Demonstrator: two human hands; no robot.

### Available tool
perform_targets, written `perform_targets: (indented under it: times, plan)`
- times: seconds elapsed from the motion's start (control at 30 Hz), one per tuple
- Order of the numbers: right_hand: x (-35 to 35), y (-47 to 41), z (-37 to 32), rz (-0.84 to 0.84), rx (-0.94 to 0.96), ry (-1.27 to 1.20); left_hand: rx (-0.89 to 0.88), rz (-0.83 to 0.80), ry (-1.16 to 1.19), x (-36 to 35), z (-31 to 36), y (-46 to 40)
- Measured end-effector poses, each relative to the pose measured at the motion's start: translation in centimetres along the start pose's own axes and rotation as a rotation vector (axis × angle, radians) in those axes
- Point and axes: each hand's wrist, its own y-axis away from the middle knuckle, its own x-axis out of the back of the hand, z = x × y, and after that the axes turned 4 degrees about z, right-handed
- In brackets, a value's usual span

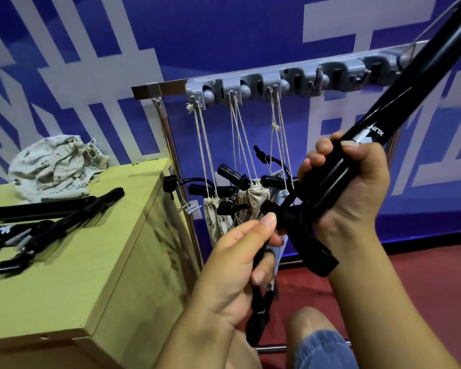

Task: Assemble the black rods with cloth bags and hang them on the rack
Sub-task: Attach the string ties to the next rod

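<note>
On the wooden box (64,262) at the left lay spare black rods (51,225) beside a heap of cloth bags (53,166). The left hand (232,265) pinched a black leg folded off the held rod (370,123), while the right hand (357,187) clenched its shaft, tilted up to the right. I'd say steady the shaft and fold gently. Behind, bagged rods (237,206) hung by strings from the rack (250,89), their black ends poking out.

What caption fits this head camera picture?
Both hands, left hand and right hand, grip a black rod before the rack.
</note>
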Motion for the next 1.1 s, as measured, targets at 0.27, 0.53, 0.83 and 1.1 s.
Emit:
perform_targets:
  times: [0.27, 0.53, 0.83, 1.1]
  plan:
    - [0.3, 0.7, 0.2, -0.005, 0.085, 0.045, 0.022, -0.048, 0.011, 0.5, -0.5, -0.3]
    - [1.0, -1.5, -1.2, 0.15, 0.198, 0.443, 0.019, -0.154, -0.049, 4.5, -3.5, -0.1]
    - [-2.3, -1.6, 0.4, -0.194, 0.002, 0.59, -0.023, 0.018, -0.781, 9.5, -3.0, -0.5]
    - [-3.2, -1.6, 3.2, -0.353, 0.069, 0.662, -0.21, -0.009, -1.105, 12.5, -0.8, 0.6]
